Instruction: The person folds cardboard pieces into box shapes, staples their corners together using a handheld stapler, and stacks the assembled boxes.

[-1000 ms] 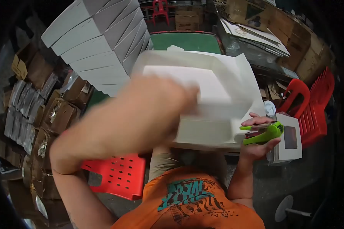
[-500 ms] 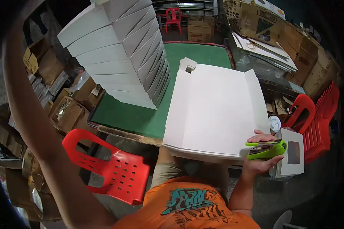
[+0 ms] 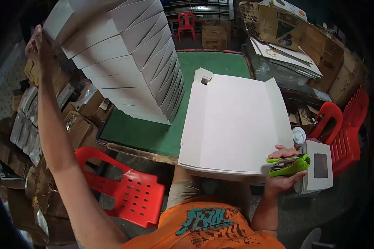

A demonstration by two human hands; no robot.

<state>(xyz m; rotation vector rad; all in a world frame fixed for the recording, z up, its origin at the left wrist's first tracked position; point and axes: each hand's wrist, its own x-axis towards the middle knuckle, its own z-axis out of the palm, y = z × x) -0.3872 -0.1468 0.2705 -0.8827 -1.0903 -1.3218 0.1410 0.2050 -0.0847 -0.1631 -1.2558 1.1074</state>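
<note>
Stapler (image 3: 291,167) showing lime green, cardboard (image 3: 241,120) and stacked boxes (image 3: 129,66) showing white, tabletop (image 3: 141,135) showing green, plastic chair (image 3: 119,189) showing red, orange T-shirt (image 3: 239,226) bearing teal-and-black print (image 3: 207,220)

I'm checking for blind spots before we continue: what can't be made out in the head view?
Stack of white boxes: top cut off by the head view's upper edge.
Left hand: head view, too small and dim to show its grip.
Green tool: underside partly hidden by the right hand, head view.
White cardboard: covers whatever lies beneath it, head view.
</note>
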